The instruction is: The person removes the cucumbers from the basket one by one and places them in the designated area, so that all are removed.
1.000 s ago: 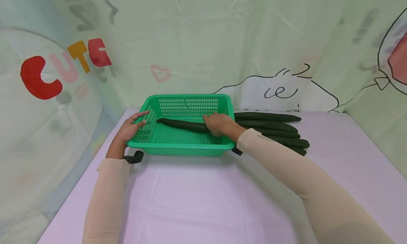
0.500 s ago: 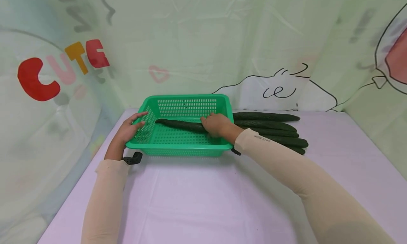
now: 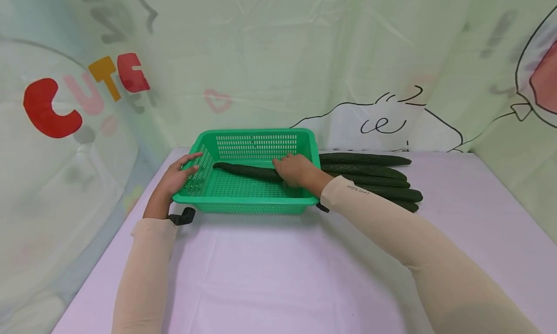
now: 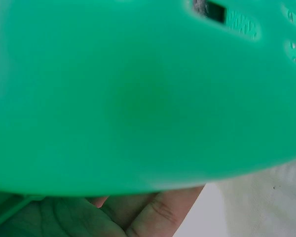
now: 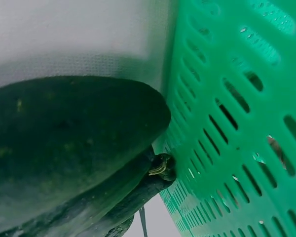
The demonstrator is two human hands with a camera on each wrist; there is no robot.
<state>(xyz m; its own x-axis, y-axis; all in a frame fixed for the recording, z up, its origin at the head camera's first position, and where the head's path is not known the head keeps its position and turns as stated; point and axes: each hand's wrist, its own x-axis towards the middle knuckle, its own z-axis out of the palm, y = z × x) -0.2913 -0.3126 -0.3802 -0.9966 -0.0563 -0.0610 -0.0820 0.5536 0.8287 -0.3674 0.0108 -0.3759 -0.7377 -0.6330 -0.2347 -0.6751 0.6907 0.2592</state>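
Observation:
A long dark-green cucumber [image 3: 248, 170] lies in a green plastic basket [image 3: 243, 206] with slotted walls. My right hand [image 3: 298, 171] reaches over the basket's right rim and holds the cucumber near its right end, which the hand hides. On the opposite side my left hand [image 3: 175, 179] grips the basket's left rim, thumb and a finger over the edge. In the left wrist view, bent fingers [image 4: 158, 210] show beneath the green plastic. The right hand is out of sight in its own wrist view, behind the slotted basket wall [image 5: 227, 128].
Several more cucumbers [image 3: 370, 171] lie side by side on the lilac tabletop [image 3: 270, 271], their left ends close to the basket's right wall. A printed curtain [image 3: 261, 58] stands behind the table and along both sides.
My right hand has shifted very slightly left along the cucumber. The left hand, the basket and the cucumbers outside stay where they were.

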